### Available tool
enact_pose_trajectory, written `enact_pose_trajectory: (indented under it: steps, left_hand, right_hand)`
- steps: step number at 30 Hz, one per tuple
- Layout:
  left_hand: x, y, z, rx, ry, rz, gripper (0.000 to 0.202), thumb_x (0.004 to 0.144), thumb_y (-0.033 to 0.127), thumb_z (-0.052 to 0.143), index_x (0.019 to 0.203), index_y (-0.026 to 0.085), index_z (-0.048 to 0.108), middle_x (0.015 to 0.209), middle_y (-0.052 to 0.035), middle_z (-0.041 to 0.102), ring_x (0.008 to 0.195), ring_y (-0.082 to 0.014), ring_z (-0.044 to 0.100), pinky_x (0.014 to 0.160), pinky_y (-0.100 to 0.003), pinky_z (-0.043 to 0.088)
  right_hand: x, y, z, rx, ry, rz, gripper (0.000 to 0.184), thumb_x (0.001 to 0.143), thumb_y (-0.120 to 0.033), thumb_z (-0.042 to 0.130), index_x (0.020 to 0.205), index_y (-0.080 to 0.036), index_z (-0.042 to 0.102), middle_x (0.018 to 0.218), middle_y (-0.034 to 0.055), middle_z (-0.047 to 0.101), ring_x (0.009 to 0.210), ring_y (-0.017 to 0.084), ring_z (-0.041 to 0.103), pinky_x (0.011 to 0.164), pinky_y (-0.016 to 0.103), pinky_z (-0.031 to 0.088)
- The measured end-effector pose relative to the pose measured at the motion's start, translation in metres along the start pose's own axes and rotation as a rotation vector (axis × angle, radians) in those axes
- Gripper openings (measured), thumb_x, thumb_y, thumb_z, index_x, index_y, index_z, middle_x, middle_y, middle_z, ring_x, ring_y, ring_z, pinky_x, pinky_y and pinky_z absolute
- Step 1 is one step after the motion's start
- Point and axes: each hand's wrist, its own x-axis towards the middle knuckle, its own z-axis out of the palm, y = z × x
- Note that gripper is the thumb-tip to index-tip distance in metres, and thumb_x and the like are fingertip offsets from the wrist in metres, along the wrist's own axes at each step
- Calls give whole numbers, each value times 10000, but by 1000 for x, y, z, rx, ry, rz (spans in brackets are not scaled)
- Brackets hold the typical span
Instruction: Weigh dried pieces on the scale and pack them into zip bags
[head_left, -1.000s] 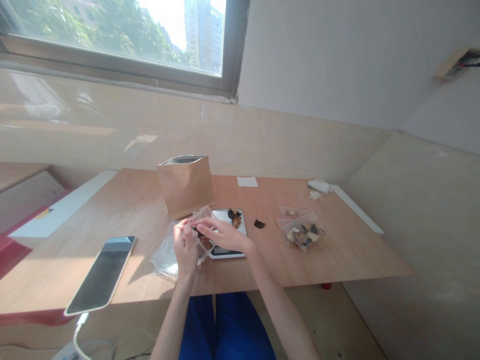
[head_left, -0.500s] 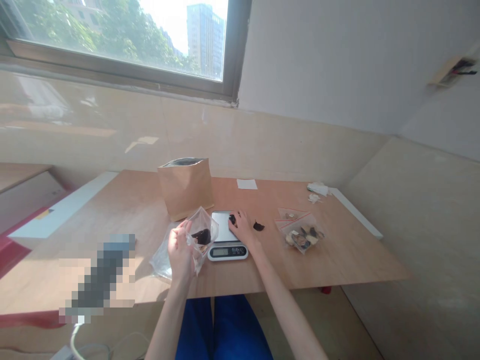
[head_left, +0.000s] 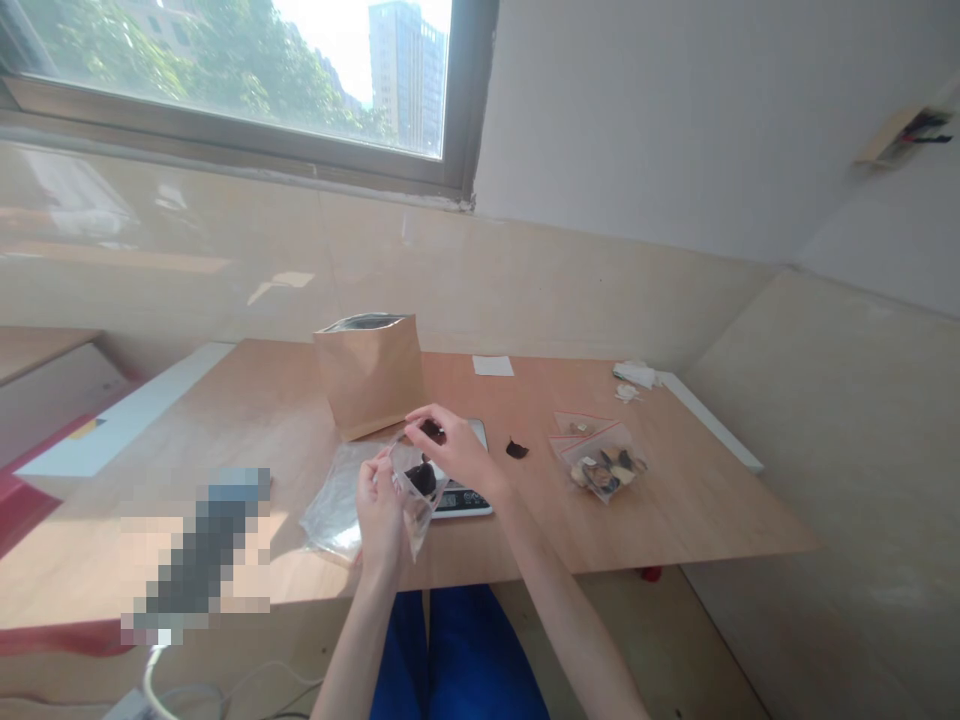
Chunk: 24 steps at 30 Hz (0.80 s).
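Note:
My left hand [head_left: 380, 510] is closed on a small clear zip bag [head_left: 417, 492] with dark pieces inside, held upright above the table's near edge. Over the bag's mouth, my right hand [head_left: 452, 447] pinches a dark piece [head_left: 431, 430]. Behind both hands lies a small digital scale [head_left: 461, 497], mostly hidden by them. One loose dark piece [head_left: 517, 449] rests on the table to the right of the scale.
A brown paper pouch [head_left: 370, 374] stands open behind the scale. Filled zip bags [head_left: 604, 463] lie at right, empty clear bags [head_left: 335, 504] at left. A white slip [head_left: 493, 365] and white scraps [head_left: 636, 376] lie far back. A blurred-out object [head_left: 196, 550] lies at left.
My right hand left the scale's platform carrying a dark piece and rose back over the bag's mouth. The left hand with the bag shifted slightly right.

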Motion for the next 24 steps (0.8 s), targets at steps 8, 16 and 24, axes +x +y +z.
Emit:
enact_pose_trajectory:
  steps: [8, 16, 24]
  left_hand:
    - [3, 7, -7, -123, 80, -66, 207, 694, 341, 603, 746, 187, 475, 730, 25, 528, 645, -99, 551, 527, -208, 455]
    - [-16, -7, 1, -155, -25, 16, 210, 755, 381, 586, 775, 196, 488, 1066, -31, 572, 990, -161, 573, 757, -264, 491]
    - [-12, -15, -15, 188, 0, 236, 415, 762, 468, 609, 1084, 226, 509, 1253, -83, 532, 1152, -203, 516, 920, -314, 433]
  right_hand:
    - [-28, 5, -8, 32, 113, 64, 339, 909, -453, 419, 1102, -214, 562, 1175, 76, 568, 1099, 177, 532, 942, 333, 424]
    - [-71, 6, 15, 119, 129, 195, 531, 850, -458, 543, 1320, -243, 420, 1310, 80, 528, 1207, 209, 494, 993, 350, 411]
    - [-84, 7, -8, 243, 249, 149, 354, 933, -448, 379, 1076, -216, 605, 1059, 66, 686, 1043, 203, 617, 924, 341, 458]
